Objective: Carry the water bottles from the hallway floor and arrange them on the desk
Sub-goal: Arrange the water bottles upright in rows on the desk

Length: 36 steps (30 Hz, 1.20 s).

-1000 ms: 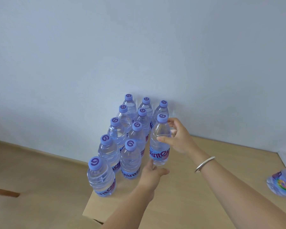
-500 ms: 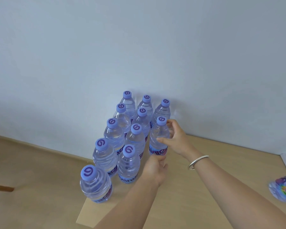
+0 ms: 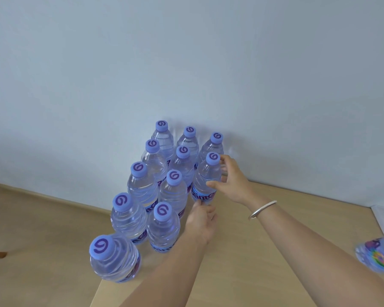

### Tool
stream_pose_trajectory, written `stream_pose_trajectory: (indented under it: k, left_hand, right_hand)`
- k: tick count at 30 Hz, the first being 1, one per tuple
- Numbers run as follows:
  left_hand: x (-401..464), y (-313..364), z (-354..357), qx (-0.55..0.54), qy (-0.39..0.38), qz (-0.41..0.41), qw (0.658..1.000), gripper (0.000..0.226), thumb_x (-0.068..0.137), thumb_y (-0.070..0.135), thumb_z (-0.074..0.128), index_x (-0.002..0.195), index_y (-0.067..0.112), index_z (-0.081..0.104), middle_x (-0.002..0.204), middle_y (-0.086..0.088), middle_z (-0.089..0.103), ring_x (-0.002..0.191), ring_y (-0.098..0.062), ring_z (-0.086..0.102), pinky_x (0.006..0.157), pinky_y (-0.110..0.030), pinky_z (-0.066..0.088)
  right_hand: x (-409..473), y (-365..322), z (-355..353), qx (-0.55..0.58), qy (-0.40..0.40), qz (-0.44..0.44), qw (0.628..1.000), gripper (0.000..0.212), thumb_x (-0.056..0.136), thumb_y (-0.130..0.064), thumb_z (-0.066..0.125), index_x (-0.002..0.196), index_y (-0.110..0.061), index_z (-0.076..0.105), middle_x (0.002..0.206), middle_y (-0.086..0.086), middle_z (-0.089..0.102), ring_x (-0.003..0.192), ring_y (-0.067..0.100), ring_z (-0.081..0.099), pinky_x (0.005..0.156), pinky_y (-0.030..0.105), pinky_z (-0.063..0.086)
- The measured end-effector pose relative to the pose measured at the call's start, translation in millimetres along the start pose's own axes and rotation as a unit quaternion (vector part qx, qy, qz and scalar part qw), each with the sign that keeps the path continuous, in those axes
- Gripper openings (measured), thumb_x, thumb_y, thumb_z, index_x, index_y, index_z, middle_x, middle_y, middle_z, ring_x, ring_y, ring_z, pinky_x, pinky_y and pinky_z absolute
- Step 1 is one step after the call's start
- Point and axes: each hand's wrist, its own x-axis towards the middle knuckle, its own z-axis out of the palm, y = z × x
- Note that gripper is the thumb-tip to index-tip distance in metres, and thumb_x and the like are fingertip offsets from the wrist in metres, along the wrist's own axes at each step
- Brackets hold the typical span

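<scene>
A water bottle (image 3: 205, 181) is gripped around its upper body by the right hand (image 3: 233, 180), thumb in front and fingers curled behind it, while its base is touched by the fingertips of the left hand (image 3: 201, 220), whose fingers lie fairly straight. The bottle stands upright on the desk (image 3: 264, 251), second in the right-hand column. Eleven bottles are counted in all, each with a purple cap: five in the left column, four in the middle, two on the right. A silver bangle (image 3: 262, 209) is worn on the right wrist. A crumpled plastic wrapper (image 3: 377, 255) is seen at the right edge. The light wooden desk is set against a pale wall (image 3: 186, 63).
</scene>
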Motion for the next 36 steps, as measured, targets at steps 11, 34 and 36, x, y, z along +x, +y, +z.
stream_pose_trajectory:
  k: [11, 34, 36]
  left_hand:
    - [-0.5, -2.4, 0.5, 0.016, 0.014, 0.003, 1.0, 0.065, 0.093, -0.011, 0.028, 0.149, 0.021, 0.021, 0.153, 0.002, 0.027, 0.138, -0.024, 0.03, 0.111, -0.038, 0.025]
    - [-54.8, -101.0, 95.1, 0.526, -0.167, 0.012, 0.834, 0.063, 0.087, 0.001, 0.057, 0.144, 0.004, 0.03, 0.149, -0.006, 0.036, 0.133, -0.018, 0.037, 0.108, -0.031, 0.03]
    - [-57.6, -112.3, 104.3, 0.531, -0.172, 0.011, 0.83, 0.063, 0.087, 0.002, 0.058, 0.144, 0.004, 0.032, 0.148, -0.006, 0.038, 0.133, -0.018, 0.039, 0.108, -0.033, 0.031]
  right_hand:
    - [-0.8, 5.7, -1.5, -0.018, -0.009, -0.001, 1.0, 0.069, 0.077, -0.018, 0.074, 0.133, -0.025, 0.034, 0.129, 0.005, 0.044, 0.115, 0.017, 0.048, 0.096, 0.031, 0.044]
    - [-184.5, 77.4, -193.8, -0.243, 0.417, 0.06, 0.874, 0.035, 0.076, 0.0, 0.066, 0.111, 0.003, 0.059, 0.12, 0.021, 0.053, 0.115, 0.037, 0.047, 0.094, 0.023, 0.028]
    - [-202.3, 87.0, -213.2, -0.255, 0.484, 0.076, 0.834, 0.041, 0.076, 0.0, 0.065, 0.116, 0.002, 0.057, 0.126, 0.024, 0.048, 0.12, 0.039, 0.042, 0.1, 0.029, 0.026]
